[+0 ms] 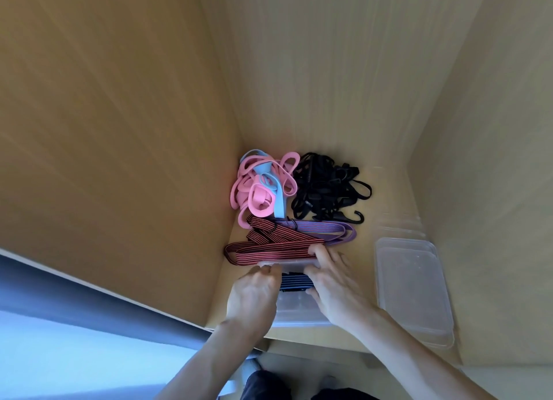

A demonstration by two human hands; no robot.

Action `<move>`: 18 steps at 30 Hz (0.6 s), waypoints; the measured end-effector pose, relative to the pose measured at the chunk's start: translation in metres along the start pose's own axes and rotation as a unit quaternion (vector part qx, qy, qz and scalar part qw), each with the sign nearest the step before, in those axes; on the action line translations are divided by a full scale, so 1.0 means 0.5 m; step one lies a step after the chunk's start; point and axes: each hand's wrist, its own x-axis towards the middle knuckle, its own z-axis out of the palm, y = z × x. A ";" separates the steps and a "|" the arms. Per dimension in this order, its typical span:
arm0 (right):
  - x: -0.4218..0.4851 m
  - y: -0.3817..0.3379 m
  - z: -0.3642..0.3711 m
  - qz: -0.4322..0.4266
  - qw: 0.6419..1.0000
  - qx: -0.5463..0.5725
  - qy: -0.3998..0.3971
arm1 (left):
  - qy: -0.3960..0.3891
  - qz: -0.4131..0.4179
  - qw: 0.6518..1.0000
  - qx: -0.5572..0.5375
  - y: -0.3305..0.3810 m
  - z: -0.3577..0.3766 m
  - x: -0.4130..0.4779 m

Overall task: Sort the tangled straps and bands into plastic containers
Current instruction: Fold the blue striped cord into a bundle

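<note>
Left hand [254, 292] and right hand [332, 283], fingers curled, both grip folded blue-black striped strap [296, 281] inside clear plastic container [299, 314].

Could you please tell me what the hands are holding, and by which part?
The left hand and right hand appear to grip the folded blue striped strap by its two ends, inside the clear container.

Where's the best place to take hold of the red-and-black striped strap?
On the red-and-black strap, probably the folded left end, pinched from above: it lies flat and free, left of the container, while its far part tangles with the purple strap.
</note>
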 end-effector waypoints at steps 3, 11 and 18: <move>0.007 0.006 0.008 -0.005 1.000 0.005 -0.017 | 0.031 0.030 0.999 0.026 0.003 -0.018 0.000; 0.015 0.013 0.016 -0.014 0.999 0.011 -0.027 | 0.097 0.072 0.991 0.048 -0.022 -0.005 0.011; 0.012 0.011 0.003 0.009 0.999 0.051 -0.004 | 0.027 0.054 0.997 -0.049 -0.045 0.010 0.034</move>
